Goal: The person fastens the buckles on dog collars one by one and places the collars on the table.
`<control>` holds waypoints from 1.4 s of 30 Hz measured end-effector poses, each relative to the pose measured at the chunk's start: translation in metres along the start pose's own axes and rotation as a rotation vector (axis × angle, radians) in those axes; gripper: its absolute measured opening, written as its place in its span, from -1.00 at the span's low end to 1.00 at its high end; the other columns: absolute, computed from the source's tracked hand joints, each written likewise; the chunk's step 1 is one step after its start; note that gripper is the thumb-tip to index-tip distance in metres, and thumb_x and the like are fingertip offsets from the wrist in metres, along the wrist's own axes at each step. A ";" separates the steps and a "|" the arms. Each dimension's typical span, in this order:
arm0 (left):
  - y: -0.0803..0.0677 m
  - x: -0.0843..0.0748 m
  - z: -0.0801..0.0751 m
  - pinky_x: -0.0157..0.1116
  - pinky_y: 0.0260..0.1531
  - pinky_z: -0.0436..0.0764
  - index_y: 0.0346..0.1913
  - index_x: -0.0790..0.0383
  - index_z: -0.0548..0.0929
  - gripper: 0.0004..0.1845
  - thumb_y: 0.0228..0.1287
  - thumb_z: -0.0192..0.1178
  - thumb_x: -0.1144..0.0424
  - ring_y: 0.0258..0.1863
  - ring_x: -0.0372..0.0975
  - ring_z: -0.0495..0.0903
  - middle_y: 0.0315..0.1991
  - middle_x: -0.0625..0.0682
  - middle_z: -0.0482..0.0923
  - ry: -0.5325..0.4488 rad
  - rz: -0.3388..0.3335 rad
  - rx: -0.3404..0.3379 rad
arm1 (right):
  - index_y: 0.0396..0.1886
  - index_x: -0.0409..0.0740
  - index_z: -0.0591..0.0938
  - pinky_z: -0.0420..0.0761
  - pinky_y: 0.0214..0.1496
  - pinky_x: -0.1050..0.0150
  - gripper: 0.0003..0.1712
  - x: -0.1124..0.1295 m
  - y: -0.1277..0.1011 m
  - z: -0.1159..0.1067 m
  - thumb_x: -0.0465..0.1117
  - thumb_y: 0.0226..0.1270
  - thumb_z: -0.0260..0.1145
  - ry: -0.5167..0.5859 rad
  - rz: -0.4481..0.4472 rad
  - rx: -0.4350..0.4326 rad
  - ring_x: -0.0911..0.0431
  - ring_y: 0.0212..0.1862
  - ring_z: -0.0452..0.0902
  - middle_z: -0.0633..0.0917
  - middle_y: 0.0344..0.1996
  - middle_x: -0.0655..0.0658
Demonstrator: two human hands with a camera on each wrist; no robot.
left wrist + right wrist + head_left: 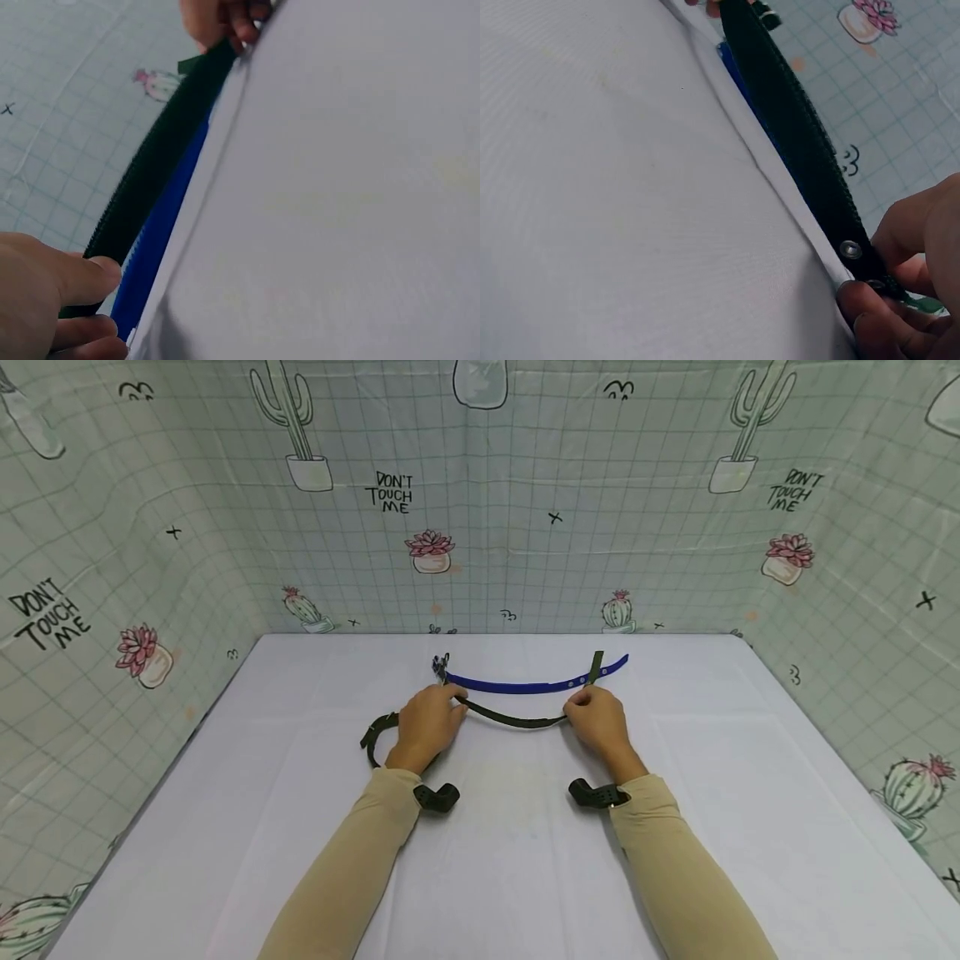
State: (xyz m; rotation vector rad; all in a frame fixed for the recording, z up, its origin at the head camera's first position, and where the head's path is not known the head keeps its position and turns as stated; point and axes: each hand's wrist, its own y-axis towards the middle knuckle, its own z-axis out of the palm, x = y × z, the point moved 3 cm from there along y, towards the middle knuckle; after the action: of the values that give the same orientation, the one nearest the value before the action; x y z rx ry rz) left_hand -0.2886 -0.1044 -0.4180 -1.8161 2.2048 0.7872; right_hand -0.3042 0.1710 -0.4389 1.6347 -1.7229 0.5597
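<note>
A dark green webbing strap (510,718) sags between my two hands just above the white table (495,860). My left hand (427,722) pinches it near one end, and the rest of the strap loops out behind that wrist (372,739). My right hand (596,718) pinches it near the other end, where metal eyelets (850,249) show and a short tail sticks up (596,667). A blue strap (536,683) with a metal buckle (441,667) lies flat just beyond the hands. In the left wrist view the green strap (157,165) runs beside the blue strap (161,232).
The table is covered with a white cloth whose back edge (495,635) meets a cactus-print backdrop (480,510) that wraps round three sides. Black wrist camera mounts (438,797) sit on both forearms.
</note>
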 end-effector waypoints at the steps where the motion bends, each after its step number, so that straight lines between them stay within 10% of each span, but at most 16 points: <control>1: 0.000 0.000 0.000 -0.15 -0.38 0.60 0.04 0.07 0.76 -0.77 0.37 0.31 0.22 -0.22 -0.11 0.64 -0.01 0.12 0.69 -0.044 -0.008 -0.007 | -0.26 -0.28 0.68 0.50 -0.19 0.10 -0.82 0.000 0.000 0.000 -0.24 0.29 0.26 0.006 0.001 -0.012 -0.09 -0.21 0.55 0.70 -0.29 -0.24; 19: 0.003 -0.001 0.001 -0.17 -0.28 0.60 -0.02 0.19 0.57 -0.82 0.45 0.24 0.20 -0.34 -0.18 0.69 -0.11 0.07 0.60 -0.514 -0.042 -0.151 | -0.26 -0.30 0.70 0.48 -0.17 0.14 -0.84 -0.003 0.003 0.003 -0.30 0.24 0.28 0.077 -0.032 -0.130 -0.09 -0.23 0.56 0.69 -0.33 -0.23; 25: 0.003 -0.002 -0.001 -0.17 -0.35 0.61 0.52 -0.05 0.19 -0.31 0.42 0.22 0.30 -0.34 -0.17 0.66 -0.08 0.13 0.56 -0.561 -0.026 -0.153 | -0.23 -0.28 0.69 0.49 -0.21 0.16 -0.84 -0.001 0.001 0.003 -0.32 0.24 0.27 0.114 -0.047 -0.129 -0.09 -0.24 0.56 0.70 -0.26 -0.26; 31: 0.005 0.002 -0.001 -0.19 -0.36 0.62 0.59 -0.39 -0.17 -0.06 0.44 0.15 0.32 -0.33 -0.07 0.63 -0.07 0.13 0.56 -0.639 -0.061 -0.114 | -0.19 -0.26 0.68 0.56 -0.37 0.24 -0.83 -0.001 -0.001 0.003 -0.29 0.25 0.28 0.156 -0.023 -0.116 0.05 -0.43 0.58 0.70 -0.29 -0.24; 42: 0.002 0.003 -0.006 -0.20 -0.24 0.62 0.48 0.06 0.21 -0.49 0.56 0.01 0.30 -0.26 -0.14 0.69 0.00 0.23 0.61 -0.764 -0.109 -0.076 | -0.19 -0.26 0.66 0.56 -0.37 0.27 -0.84 0.002 -0.003 0.002 -0.31 0.27 0.27 0.223 -0.051 -0.126 0.03 -0.32 0.56 0.69 -0.18 -0.22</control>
State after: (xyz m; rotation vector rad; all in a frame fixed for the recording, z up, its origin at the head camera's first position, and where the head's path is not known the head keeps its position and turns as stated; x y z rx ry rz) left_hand -0.2896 -0.1099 -0.4137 -1.3194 1.5819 1.2822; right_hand -0.3017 0.1680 -0.4397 1.4657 -1.5182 0.5744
